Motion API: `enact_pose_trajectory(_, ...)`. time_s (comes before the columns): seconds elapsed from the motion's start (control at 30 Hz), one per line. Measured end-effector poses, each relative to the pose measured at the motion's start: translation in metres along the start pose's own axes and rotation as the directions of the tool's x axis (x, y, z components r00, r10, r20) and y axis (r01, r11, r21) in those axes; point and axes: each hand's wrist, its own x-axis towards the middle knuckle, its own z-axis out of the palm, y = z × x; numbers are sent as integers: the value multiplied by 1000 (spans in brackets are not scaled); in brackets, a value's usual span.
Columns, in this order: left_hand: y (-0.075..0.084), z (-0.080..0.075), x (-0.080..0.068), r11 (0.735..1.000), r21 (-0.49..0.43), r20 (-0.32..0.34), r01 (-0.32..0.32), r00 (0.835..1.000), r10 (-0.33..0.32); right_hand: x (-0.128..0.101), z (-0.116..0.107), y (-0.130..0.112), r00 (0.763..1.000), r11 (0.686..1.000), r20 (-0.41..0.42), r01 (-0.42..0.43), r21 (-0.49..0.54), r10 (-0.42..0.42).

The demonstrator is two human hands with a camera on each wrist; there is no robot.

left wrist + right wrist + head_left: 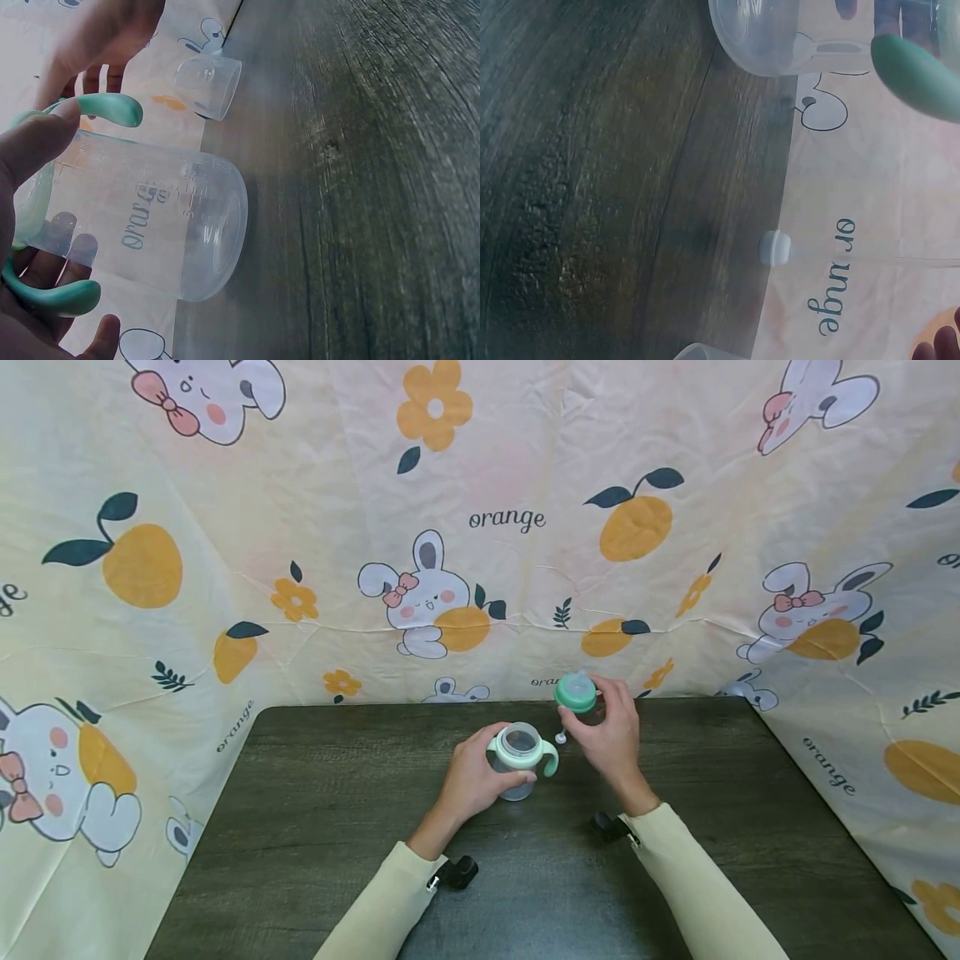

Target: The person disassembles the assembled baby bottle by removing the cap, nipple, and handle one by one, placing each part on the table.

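On the dark table [315, 827]: bottle held by the left hand, lid assembly held by the right.

Left hand [468, 781] grasps the clear bottle [517, 764], fingers curled round its wall; the bottle stands upright on the tabletop with its mouth uncovered and its mint-green handles [105, 109] just outside the fingertips. Right hand [611, 731] pinches the green lid [576, 692] between thumb and fingertips, raised above the table, beyond and to the right of the bottle and clear of it. Below those fingers hangs a thin straw ending in a small white weight [774, 247], apart from the bottle. A clear cap [208, 88] lies on the table past the left fingers, near the printed cloth [480, 518].
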Motion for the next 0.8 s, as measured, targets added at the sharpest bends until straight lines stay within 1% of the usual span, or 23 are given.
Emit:
enact_pose_trajectory(0.2, 1, -1, 0, 1000, 12, 6, 7, 1000, -7, 3, 3, 5, 1000, 1000, 10, -17, -16, 17)
enact_pose_trajectory(0.4, 1, 0, 1, 1000, -1, 7, 6, 1000, -5, 4, 6, 9, 1000, 1000, 17, -4, -26, 4)
enact_pose_trajectory(0.57, 0, 0, 1, 1000, -3, -5, -12, 1000, 12, 4, 8, 11, 1000, 999, 20, 12, -38, -11)
enact_pose_trajectory(0.8, 0, 0, 0, 1000, -1, -3, -11, 1000, 11, 1, 7, 10, 999, 999, 33, -9, -33, 11)
